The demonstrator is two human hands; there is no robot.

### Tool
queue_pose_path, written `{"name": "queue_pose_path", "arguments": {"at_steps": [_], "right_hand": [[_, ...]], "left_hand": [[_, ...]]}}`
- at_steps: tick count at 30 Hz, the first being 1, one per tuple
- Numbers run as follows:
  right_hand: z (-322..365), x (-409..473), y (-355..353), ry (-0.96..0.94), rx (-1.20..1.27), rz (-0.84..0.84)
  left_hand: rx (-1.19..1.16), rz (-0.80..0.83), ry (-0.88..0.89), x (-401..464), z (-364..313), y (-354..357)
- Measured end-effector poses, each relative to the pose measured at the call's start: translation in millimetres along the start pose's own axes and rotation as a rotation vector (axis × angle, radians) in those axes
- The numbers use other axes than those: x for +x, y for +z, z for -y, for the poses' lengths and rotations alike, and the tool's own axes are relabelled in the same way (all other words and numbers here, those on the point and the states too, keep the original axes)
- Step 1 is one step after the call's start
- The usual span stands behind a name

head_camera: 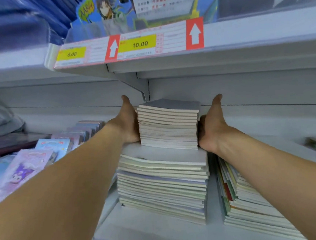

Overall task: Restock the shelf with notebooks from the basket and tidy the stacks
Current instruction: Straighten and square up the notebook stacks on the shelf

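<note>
Far left on the shelf (152, 232): blurred packs with cartoon covers (23, 168), pink and pale blue, lying in overlapping rows. Behind them, a row of small upright packs (86, 128).

Left hand (130, 122): thumb up, palm flat against the left side of the upper notebook stack (169, 126). Fingers are hidden behind the stack, so grip cannot be told.

Upper notebook stack: thin booklets, pale cream page edges facing the camera, grey-lilac top cover, top few slightly bowed. Sits toward the back on top of the lower notebook stack (164, 187), which is wider, taller, with white and lilac edges, slightly fanned and uneven, resting on the white shelf.

Right hand (211, 127): thumb up, palm against the right side of the upper stack, fingers curled at its edge. Both hands squeeze it between them.

Right: another stack (245, 204) just beside the lower one, edges white with red, green and yellow slivers, slumped.

Above: price labels (128, 45) on the upper shelf edge, yellow tags reading 5.00 and 10.00, red arrows pointing up.
</note>
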State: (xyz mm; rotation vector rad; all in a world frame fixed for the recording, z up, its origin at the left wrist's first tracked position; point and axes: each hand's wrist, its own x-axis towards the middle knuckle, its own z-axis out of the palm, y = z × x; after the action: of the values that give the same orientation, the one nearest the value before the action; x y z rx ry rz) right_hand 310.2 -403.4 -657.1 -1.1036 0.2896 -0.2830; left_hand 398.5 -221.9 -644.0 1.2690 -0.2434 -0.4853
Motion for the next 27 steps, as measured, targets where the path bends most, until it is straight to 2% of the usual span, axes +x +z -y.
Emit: {"name": "queue_pose_path", "arguments": {"at_steps": [2, 9, 12, 15, 19, 27], "right_hand": [[-1, 4, -3, -0.019, -0.027, 0.04], [-1, -1, 3, 0.017, -0.016, 0.057], [-2, -4, 9, -0.024, -0.065, 0.017], [1, -7, 10, -0.097, -0.049, -0.019], [1, -12, 8, -0.094, -0.002, 0.027], [4, -20, 13, -0.062, 0.029, -0.003]], "left_hand": [[0.014, -0.07, 0.001, 18, -1, -5], [0.07, -0.08, 0.04, 45, 5, -23], [0.045, -0.058, 0.087, 49, 7, -23], [0.042, -0.026, 0.06, 51, 6, -21], [0.077, 0.0, 0.093, 45, 6, -12], [0.08, 0.033, 0.115, 37, 8, -5]]}}
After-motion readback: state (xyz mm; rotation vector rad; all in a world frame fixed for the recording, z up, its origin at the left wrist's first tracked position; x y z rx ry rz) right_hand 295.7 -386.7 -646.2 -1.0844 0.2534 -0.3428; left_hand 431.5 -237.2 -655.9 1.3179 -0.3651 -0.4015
